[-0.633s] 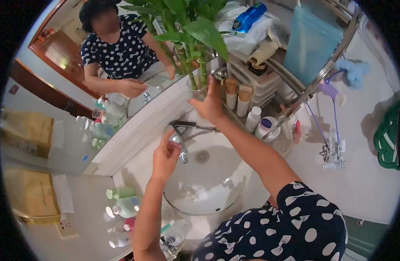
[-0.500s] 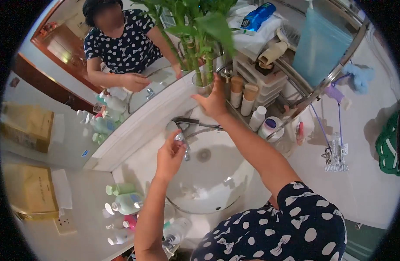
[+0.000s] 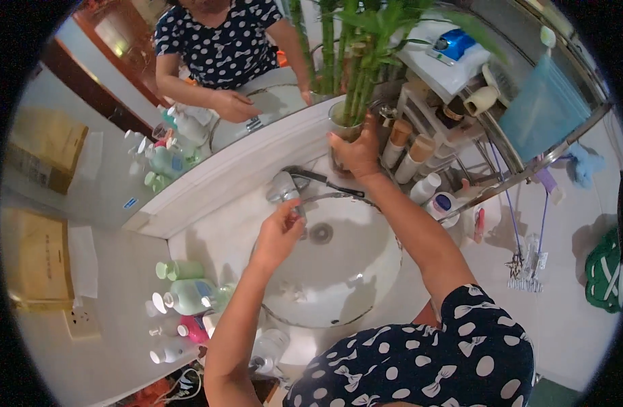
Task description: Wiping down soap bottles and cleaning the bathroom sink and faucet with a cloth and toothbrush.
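My right hand (image 3: 359, 150) is wrapped around a clear glass vase (image 3: 338, 139), which stands at the back of the counter. Tall green bamboo stalks (image 3: 357, 88) rise out of it, their leaves spreading upward. Near the chrome faucet (image 3: 281, 186), my left hand (image 3: 279, 234) has its fingers loosely bent over the spout. Judging by the mirror, it is close to the faucet, though whether it touches is unclear. Below both hands lies the round white sink (image 3: 355, 271), with its drain showing. A dark-handled brush or comb (image 3: 332, 184) rests behind the sink rim.
Green, white and pink bottles (image 3: 189, 297) crowd the left counter. A mirror (image 3: 209, 136) runs along the back wall. To the right, a metal-framed rack (image 3: 549, 156) holds a blue pouch (image 3: 545, 112), and small bottles (image 3: 414, 157) stand below it. Clips (image 3: 526, 264) hang from purple cord.
The view has shifted, and the vase appears further right and lower. My right hand has closed more fully around the vase. My left hand stays by the faucet.
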Demonstrator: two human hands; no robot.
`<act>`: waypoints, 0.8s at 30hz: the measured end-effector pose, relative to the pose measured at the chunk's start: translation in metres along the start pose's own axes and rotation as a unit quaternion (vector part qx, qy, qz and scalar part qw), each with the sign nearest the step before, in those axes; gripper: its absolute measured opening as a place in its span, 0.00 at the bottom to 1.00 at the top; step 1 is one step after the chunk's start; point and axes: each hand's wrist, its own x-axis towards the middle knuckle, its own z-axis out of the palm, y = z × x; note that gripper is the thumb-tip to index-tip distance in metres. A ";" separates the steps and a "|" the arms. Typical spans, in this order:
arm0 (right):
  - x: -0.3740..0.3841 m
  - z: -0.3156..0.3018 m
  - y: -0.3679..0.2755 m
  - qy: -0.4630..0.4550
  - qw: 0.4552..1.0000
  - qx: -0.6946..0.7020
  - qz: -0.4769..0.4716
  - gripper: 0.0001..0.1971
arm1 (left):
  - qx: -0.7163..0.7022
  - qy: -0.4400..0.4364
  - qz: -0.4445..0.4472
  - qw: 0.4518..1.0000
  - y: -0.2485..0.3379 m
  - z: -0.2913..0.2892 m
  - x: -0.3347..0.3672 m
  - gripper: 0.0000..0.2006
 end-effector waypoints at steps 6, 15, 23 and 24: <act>0.010 -0.011 0.001 -0.024 0.998 -0.036 -0.043 0.33 | 0.061 -0.009 0.007 0.998 0.007 0.007 -0.004 0.18; 0.011 -0.002 -0.108 -0.109 0.990 0.079 -0.050 0.28 | 0.164 -0.015 0.055 0.985 0.034 -0.014 -0.035 0.18; -0.001 0.039 -0.195 -0.242 0.955 0.095 -0.145 0.37 | 0.309 -0.077 0.130 0.939 0.079 -0.034 -0.107 0.17; -0.009 0.050 -0.203 -0.246 0.953 0.099 -0.149 0.37 | 0.310 -0.071 0.129 0.939 0.086 -0.038 -0.119 0.17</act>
